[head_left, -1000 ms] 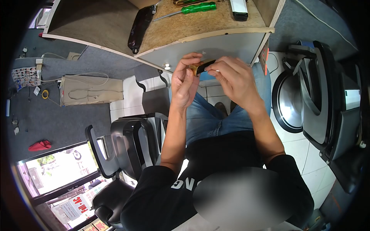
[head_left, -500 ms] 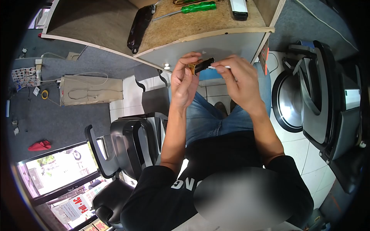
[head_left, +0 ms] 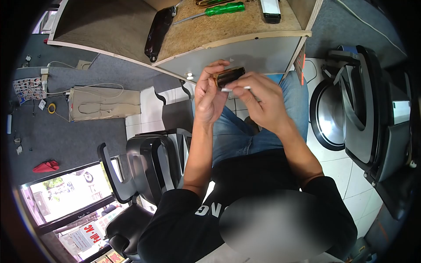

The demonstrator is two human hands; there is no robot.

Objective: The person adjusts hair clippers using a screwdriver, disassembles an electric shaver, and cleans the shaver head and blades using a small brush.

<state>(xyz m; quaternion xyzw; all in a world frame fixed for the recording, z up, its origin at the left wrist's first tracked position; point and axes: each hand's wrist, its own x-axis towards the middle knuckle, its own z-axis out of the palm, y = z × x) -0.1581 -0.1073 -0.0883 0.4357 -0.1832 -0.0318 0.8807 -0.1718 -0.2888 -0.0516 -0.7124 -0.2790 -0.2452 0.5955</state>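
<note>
My left hand (head_left: 211, 96) is closed around a small dark casing with a gold end (head_left: 229, 78), perhaps part of a hair trimmer; its exact kind does not show. A thin white stick (head_left: 246, 87) is pinched between the thumb and fingers of my right hand (head_left: 263, 101). The stick's left tip lies close to the near side of the casing; whether it touches is unclear. Both hands are held above my lap, in front of the wooden shelf unit (head_left: 237, 50).
On the shelf lie a green-handled screwdriver (head_left: 224, 8), a black clipper-like device (head_left: 160, 33) and a white-and-black device (head_left: 271, 11). Black salon chairs stand left (head_left: 151, 166) and right (head_left: 372, 114). A beige board (head_left: 103, 103) with a cable is on the left.
My right hand has moved the white stick from the casing's open right end toward me and left, along its near side. The casing has turned slightly; my left hand stays nearly in place.
</note>
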